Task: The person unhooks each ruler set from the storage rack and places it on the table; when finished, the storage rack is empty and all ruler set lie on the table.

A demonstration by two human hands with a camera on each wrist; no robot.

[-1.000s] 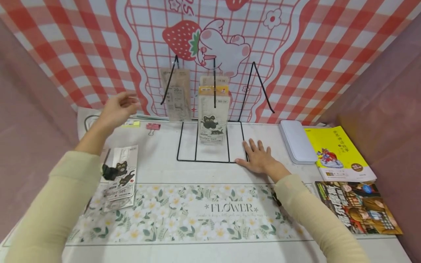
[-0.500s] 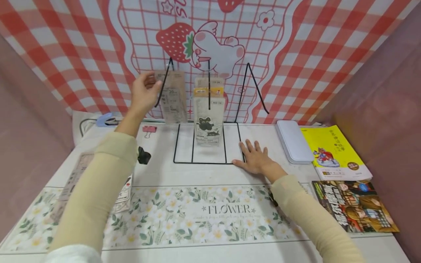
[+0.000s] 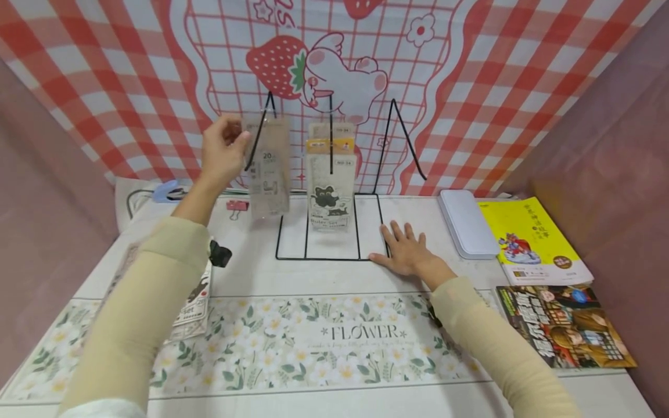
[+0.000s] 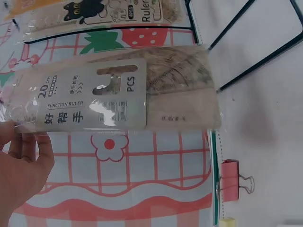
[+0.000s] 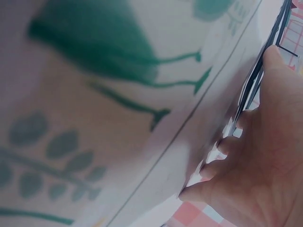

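Note:
A black wire display rack (image 3: 320,259) with three upper hooks stands at the back of the table. My left hand (image 3: 225,152) pinches the side edge of a clear-bagged ruler set (image 3: 270,180) at the left hook. In the left wrist view the pack's grey card (image 4: 90,97) reads "FUNCTION RULER" and "20 cm", and thumb and fingertips meet at its edge. More ruler sets (image 3: 331,191), the front one with black cats, hang from the middle hook. My right hand (image 3: 406,251) lies spread on the table, its thumb and fingers over the right side of the rack's base.
Under my left forearm lie more ruler packs (image 3: 195,313). A pink binder clip (image 3: 237,205) sits behind them, near a blue hook-shaped item (image 3: 166,191). At right are a pale case (image 3: 468,225), a yellow book (image 3: 538,241) and a dark comic-style book (image 3: 564,328).
My left hand has moved right and up from the table's left to the left hook and gripped the ruler set. That pack has come forward and lower. My right hand has stayed put.

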